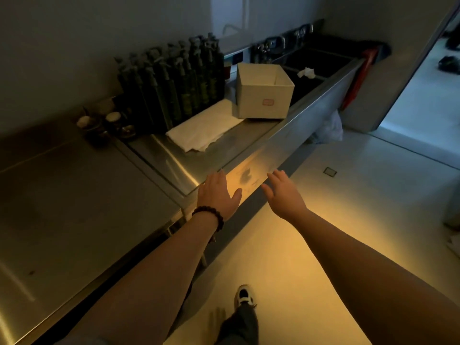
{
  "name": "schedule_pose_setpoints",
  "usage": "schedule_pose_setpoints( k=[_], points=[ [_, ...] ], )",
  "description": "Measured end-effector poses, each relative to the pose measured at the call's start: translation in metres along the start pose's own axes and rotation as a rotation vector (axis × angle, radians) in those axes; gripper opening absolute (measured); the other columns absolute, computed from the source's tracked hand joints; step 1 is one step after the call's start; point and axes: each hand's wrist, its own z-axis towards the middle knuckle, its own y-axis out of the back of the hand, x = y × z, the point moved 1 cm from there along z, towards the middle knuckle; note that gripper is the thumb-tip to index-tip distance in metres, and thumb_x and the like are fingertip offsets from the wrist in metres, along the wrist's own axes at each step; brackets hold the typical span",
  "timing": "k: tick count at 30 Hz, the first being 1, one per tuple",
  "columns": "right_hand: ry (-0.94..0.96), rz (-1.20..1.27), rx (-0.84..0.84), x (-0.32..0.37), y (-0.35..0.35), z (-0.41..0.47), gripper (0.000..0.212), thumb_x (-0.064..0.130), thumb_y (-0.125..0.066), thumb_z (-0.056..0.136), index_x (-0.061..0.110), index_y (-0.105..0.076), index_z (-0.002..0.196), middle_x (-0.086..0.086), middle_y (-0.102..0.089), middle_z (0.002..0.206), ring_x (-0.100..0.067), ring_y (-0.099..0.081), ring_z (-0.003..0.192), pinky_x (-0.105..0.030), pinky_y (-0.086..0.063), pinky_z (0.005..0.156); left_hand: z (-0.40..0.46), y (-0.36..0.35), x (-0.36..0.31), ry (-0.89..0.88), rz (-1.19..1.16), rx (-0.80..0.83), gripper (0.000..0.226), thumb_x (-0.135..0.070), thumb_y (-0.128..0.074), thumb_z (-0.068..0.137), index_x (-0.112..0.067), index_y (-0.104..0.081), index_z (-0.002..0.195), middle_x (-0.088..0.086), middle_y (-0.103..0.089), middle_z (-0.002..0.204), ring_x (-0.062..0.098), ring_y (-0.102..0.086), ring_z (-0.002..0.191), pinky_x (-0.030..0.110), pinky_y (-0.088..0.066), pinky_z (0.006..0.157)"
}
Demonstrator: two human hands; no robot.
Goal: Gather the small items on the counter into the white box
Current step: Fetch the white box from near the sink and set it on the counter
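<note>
A white box (pixel 263 94) with an open top and a small pink label stands on the steel counter (pixel 174 155), beside the sink. Small jars and bowls (pixel 104 123) are grouped at the back left of the counter, by the wall. My left hand (pixel 219 192), a dark bead bracelet on its wrist, reaches over the counter's front edge with straight fingers and holds nothing. My right hand (pixel 283 192) hovers in front of the counter edge, fingers spread, also holding nothing. Both hands are well short of the box.
Several dark spray bottles (pixel 174 78) stand in rows against the wall behind a folded white cloth (pixel 204 128). A dark sink (pixel 316 70) with crumpled paper lies right of the box. A second steel surface (pixel 62 200) extends left. My foot (pixel 245 298) is on the floor.
</note>
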Motion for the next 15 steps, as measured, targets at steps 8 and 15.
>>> schedule_pose_setpoints(
  k=[8, 15],
  points=[
    [0.044, -0.061, -0.071, -0.064, 0.057, 0.178, 0.059, 0.043, -0.039, 0.099, 0.015, -0.026, 0.149, -0.008, -0.019, 0.159, -0.025, -0.009, 0.148, -0.046, -0.013, 0.120, 0.187, -0.008, -0.047, -0.014, 0.007, -0.058, 0.078, -0.054, -0.040, 0.090, -0.014, -0.009, 0.150, 0.007, -0.013, 0.157, 0.023, -0.009, 0.144, 0.043, -0.010, 0.117],
    [0.082, -0.037, -0.060, -0.088, 0.105, 0.327, 0.059, 0.042, -0.040, 0.099, 0.014, -0.025, 0.150, -0.010, -0.017, 0.159, -0.026, -0.009, 0.148, -0.044, -0.013, 0.121, 0.332, 0.011, -0.085, -0.008, -0.074, -0.083, 0.080, -0.053, -0.046, 0.089, -0.015, -0.011, 0.150, 0.006, -0.012, 0.157, 0.022, -0.010, 0.144, 0.042, -0.015, 0.117]
  ],
)
